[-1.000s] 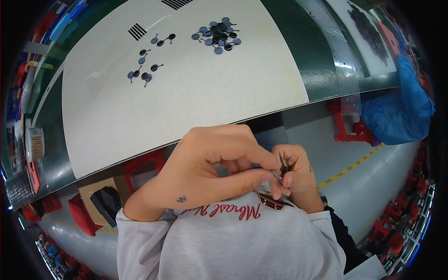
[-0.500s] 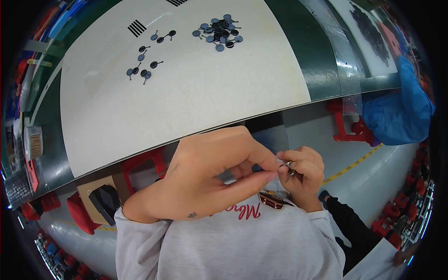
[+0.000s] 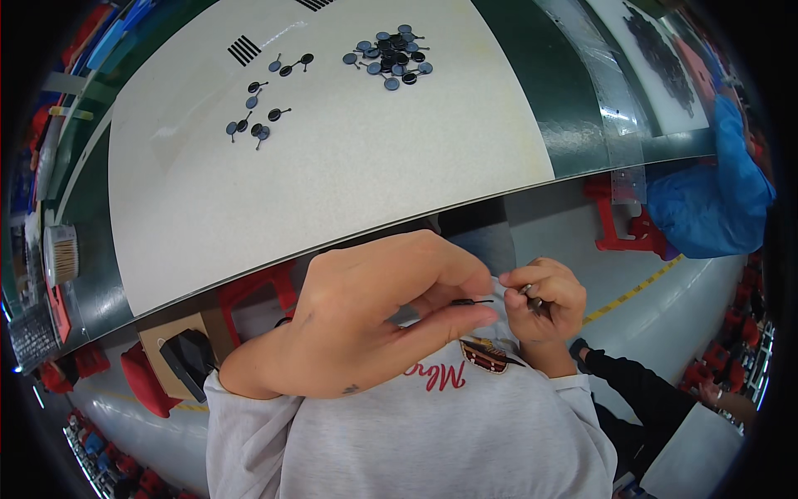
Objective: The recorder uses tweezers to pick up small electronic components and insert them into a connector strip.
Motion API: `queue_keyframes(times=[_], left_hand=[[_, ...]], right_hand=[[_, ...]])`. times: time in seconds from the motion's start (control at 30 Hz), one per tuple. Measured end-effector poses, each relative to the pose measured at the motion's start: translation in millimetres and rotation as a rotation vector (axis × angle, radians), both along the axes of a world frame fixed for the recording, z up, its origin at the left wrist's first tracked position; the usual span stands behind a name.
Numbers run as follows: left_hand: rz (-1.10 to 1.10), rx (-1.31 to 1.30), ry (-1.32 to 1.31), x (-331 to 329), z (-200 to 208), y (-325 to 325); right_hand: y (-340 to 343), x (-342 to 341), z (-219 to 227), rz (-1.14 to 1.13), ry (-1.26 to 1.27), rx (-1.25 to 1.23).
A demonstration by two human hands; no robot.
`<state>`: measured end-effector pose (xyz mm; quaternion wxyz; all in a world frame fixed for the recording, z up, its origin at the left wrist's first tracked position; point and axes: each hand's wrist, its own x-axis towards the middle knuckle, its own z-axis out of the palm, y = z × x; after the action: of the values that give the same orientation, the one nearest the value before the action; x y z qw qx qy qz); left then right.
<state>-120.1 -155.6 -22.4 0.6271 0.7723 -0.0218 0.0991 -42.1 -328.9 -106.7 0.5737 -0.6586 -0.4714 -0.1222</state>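
Note:
In front of my body, off the near edge of the table, my left hand [image 3: 391, 312] pinches a small dark disc with a thin tail [image 3: 467, 302] between thumb and fingers. The tail points right, toward my other hand. Just beside it, my right hand [image 3: 550, 303] is closed around a small shiny metal tool [image 3: 534, 304], mostly hidden by the fingers, its kind unclear. A heap of similar tailed discs [image 3: 392, 56] lies on the white mat [image 3: 332, 183] at the far side. To its left, several more discs [image 3: 274, 115] lie scattered.
The mat covers a green table [image 3: 573, 137]. A tub of cotton swabs [image 3: 62, 254] stands at the left. Past the table's near edge are a red stool [image 3: 615, 220], a blue bag [image 3: 706, 208] and a cardboard box [image 3: 212, 328]. Another person's dark-clothed arm [image 3: 636, 378] shows at lower right.
My right hand has drawn slightly right, away from the left, leaving a gap. The disc's tail now shows beyond my left fingertips. The other person at lower right has shifted.

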Motion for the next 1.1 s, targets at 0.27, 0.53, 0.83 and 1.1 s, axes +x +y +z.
queue_keyframes(times=[0.27, 0.53, 0.83, 1.1], left_hand=[[0.077, 0.430, -0.387, 3, -17, -1], [0.009, 0.411, -0.709, 4, -26, -11], [-0.137, 0.346, -0.629, 2, -29, -11], [-0.041, 0.376, -0.586, 2, -33, -3]], right_hand=[[-2, 0, 3, 0.167, 0.101, 0.062], [10, 2, 26, 0.452, 0.006, 0.258], [14, 7, 40, 0.515, 0.292, 0.181], [32, -2, 35, 0.453, 0.533, 0.269]])
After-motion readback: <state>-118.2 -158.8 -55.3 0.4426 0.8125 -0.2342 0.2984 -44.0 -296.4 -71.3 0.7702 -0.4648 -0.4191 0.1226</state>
